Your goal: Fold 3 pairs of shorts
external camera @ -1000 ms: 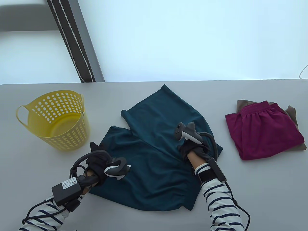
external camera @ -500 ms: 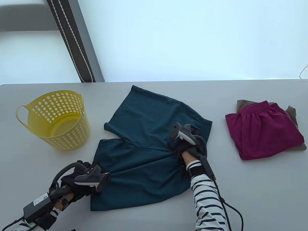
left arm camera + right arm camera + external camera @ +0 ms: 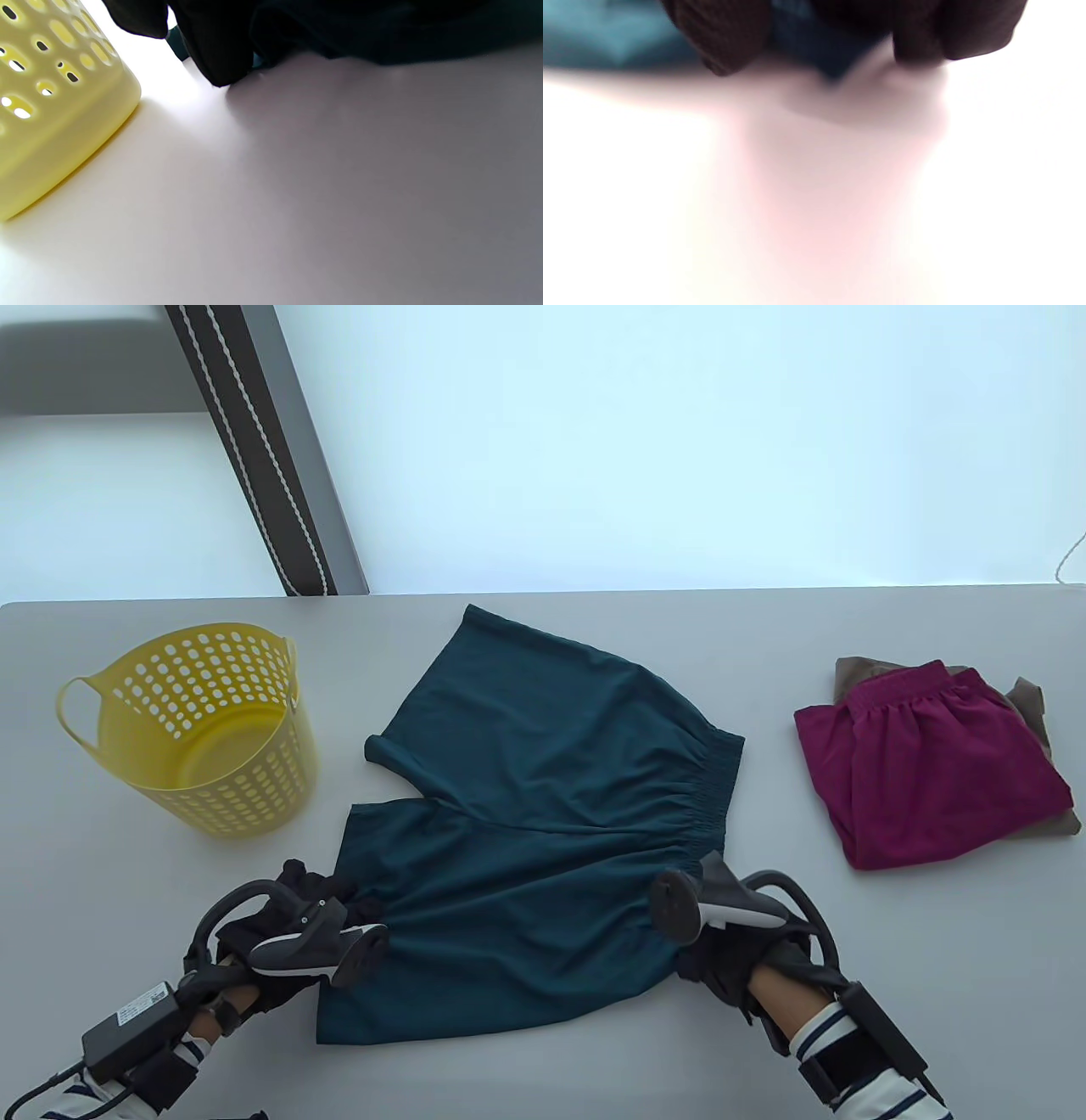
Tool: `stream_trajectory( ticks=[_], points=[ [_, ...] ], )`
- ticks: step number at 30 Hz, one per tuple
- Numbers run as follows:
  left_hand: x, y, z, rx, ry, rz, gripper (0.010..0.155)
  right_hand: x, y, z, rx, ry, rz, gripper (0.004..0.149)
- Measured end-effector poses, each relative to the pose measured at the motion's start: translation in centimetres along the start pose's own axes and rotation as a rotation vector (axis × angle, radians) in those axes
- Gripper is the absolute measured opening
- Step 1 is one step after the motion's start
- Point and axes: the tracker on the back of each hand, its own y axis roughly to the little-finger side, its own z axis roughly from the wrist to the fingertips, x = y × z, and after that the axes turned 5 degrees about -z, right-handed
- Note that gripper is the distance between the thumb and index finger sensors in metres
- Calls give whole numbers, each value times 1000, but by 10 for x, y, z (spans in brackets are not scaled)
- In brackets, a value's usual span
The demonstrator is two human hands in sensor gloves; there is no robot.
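Dark teal shorts [image 3: 543, 806] lie spread flat in the middle of the table, waistband to the right and both legs pointing left. My left hand [image 3: 339, 903] grips the hem of the near leg at its left edge; in the left wrist view its gloved fingers [image 3: 220, 55] touch the table beside the dark cloth [image 3: 382, 29]. My right hand [image 3: 717, 963] is at the near right corner by the waistband. The blurred right wrist view shows its fingers [image 3: 725, 38] pinching teal cloth [image 3: 823, 46].
A yellow perforated basket [image 3: 204, 729] stands at the left, close to my left hand. Folded magenta shorts [image 3: 925, 763] lie on folded brown shorts [image 3: 1031, 704] at the right. Bare grey table [image 3: 848, 916] lies between that pile and the teal shorts.
The teal shorts were pulled round and flattened. My right hand has moved from the shorts' middle down to the near right corner. My left hand slid toward me, then stayed.
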Motion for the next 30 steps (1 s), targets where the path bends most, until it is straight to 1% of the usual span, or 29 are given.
stream_trajectory(
  ticks=[1,2,3,6,7,9,11,13,15,16,17,19,21,23,24,25,26,29,30],
  points=[
    [-1,1,0,-6,-13,0,66,-3,-5,-4,-41,82,-98,85],
    [-1,2,1,-14,-30,-6,62,-5,-9,-5,-64,191,-177,84],
    [-2,3,2,-28,-48,-11,58,-5,-13,-6,-74,265,-205,82],
    [-2,4,3,-64,-121,15,46,-3,-18,-6,-88,308,-215,74],
    [-1,4,3,-70,-140,26,43,-3,-20,-6,-102,343,-228,71],
    [-1,3,3,-66,-156,43,41,-5,-25,-6,-128,433,-311,66],
    [-1,3,3,-65,-161,41,41,-5,-27,-7,-140,493,-381,62],
    [-1,5,3,-63,-171,30,41,-6,-27,-7,-147,518,-378,58],
    [-1,7,2,-59,-197,8,40,-3,-23,-8,-172,569,-342,53],
    [-1,8,1,-55,-206,6,40,-2,-20,-8,-180,575,-323,51],
    [-3,10,-1,-48,-210,21,40,3,-12,-11,-196,587,-254,49],
    [-10,15,-7,-74,-233,42,39,10,-1,-19,-201,637,-155,48],
    [-21,20,-14,-74,-244,16,39,17,5,-29,-194,665,-136,48],
    [-34,25,-24,-19,-233,-18,39,27,13,-42,-186,668,-127,48],
    [-41,25,-30,30,-230,-40,39,31,17,-48,-163,643,-112,47],
    [-45,25,-33,64,-223,-49,39,34,22,-54,-127,602,-77,46],
    [-51,23,-39,118,-194,-59,40,37,27,-59,-97,564,-36,46],
    [-68,14,-56,281,-74,-135,40,43,50,-76,46,388,168,46],
    [-71,13,-59,312,-57,-158,40,43,53,-78,62,371,194,46]
  ],
)
